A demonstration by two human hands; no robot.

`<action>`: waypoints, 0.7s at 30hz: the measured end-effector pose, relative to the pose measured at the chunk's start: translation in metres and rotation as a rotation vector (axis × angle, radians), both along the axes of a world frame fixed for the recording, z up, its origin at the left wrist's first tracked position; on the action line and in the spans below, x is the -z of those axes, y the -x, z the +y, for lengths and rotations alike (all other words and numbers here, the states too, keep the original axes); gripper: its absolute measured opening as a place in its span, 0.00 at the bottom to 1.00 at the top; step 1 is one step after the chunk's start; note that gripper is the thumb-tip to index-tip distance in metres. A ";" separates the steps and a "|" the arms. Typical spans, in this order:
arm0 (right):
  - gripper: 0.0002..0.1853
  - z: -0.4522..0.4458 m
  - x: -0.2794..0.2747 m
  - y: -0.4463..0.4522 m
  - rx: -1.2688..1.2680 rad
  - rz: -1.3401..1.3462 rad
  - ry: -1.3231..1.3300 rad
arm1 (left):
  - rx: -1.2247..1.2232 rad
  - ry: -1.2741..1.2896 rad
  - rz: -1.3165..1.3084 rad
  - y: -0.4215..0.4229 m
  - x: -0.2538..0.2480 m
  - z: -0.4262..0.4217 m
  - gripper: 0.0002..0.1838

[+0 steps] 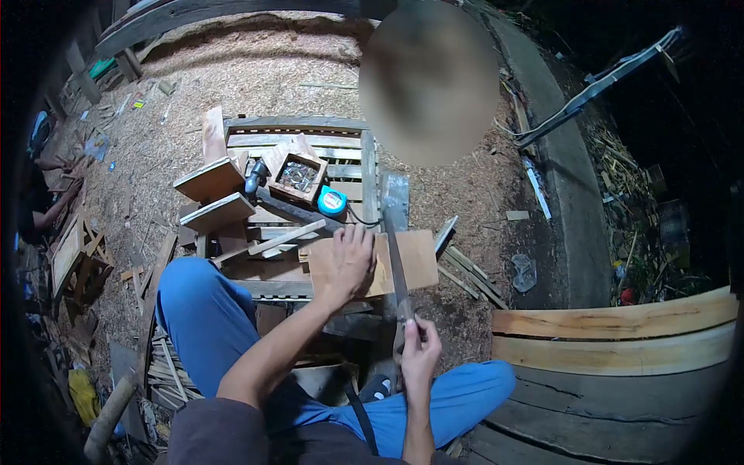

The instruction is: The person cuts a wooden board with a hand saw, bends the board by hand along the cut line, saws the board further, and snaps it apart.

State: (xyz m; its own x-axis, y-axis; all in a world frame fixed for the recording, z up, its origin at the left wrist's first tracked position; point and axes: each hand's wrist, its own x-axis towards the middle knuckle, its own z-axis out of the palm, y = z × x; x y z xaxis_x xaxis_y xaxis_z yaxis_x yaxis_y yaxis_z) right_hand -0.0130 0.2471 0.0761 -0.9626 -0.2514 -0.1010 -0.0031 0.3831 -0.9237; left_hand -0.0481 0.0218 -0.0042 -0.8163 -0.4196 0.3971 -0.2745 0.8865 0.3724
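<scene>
Ground is covered in wood shavings (256, 81); on it stands a low slatted counter (369, 172). Flat pale board (417, 260) lies at the counter's near right corner, its right end sticking out past the side rail. Saw (397, 267) crosses over the board, blade pointing away from the person, handle end near the lap; can't tell from here whether the teeth have bitten. Hands are apart, one per item: right hand (419, 355) is wrapped round the saw handle, left hand (353, 262) presses palm-down on the board left of the blade, fingers toward the far edge; can't see whether the fingertips hook over it. Handling, my read: board is light, stiff, dry enough not to slip much, but the overhanging end likely tips or chatters if pushed. Best hold is flat pressure on the wide left part, fingers well off the blade line. Saw is probably light too, with a thin blade that bends sideways; hold by the handle only, wrist in line, never by the toothed edge. Beyond the board on the counter: wooden box (291, 194) of small metal bits, maybe nails, and just beside it a teal tape measure (332, 202).
</scene>
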 end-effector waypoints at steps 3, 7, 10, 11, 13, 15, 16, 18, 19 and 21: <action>0.16 -0.002 -0.041 0.015 -0.030 -0.143 -0.065 | -0.006 0.016 0.067 0.001 0.004 0.000 0.17; 0.16 -0.003 -0.029 0.010 -0.076 0.036 -0.160 | -0.014 -0.001 0.110 -0.002 -0.002 -0.001 0.17; 0.17 0.011 0.022 -0.001 -0.030 0.008 0.026 | -0.036 0.014 0.082 -0.001 -0.006 0.004 0.17; 0.18 0.013 0.028 -0.005 -0.001 -0.057 0.045 | -0.050 0.038 0.116 0.000 -0.006 0.005 0.17; 0.18 0.015 0.031 -0.013 0.078 -0.273 0.071 | -0.060 0.064 0.143 -0.001 -0.007 0.005 0.16; 0.18 0.014 0.047 -0.018 0.084 -0.215 0.150 | -0.057 0.042 0.097 -0.003 -0.010 0.006 0.15; 0.18 0.014 0.054 -0.020 0.090 -0.150 0.230 | -0.060 0.040 0.100 -0.004 -0.009 0.007 0.15; 0.19 0.019 0.054 -0.022 0.042 -0.053 0.223 | -0.063 0.044 0.169 -0.002 -0.009 0.006 0.15; 0.20 0.022 0.043 -0.025 0.026 -0.104 0.229 | -0.070 0.041 0.172 -0.002 -0.007 0.006 0.15; 0.22 0.029 0.021 -0.031 -0.014 -0.157 0.209 | -0.064 0.080 0.143 -0.002 -0.005 0.004 0.14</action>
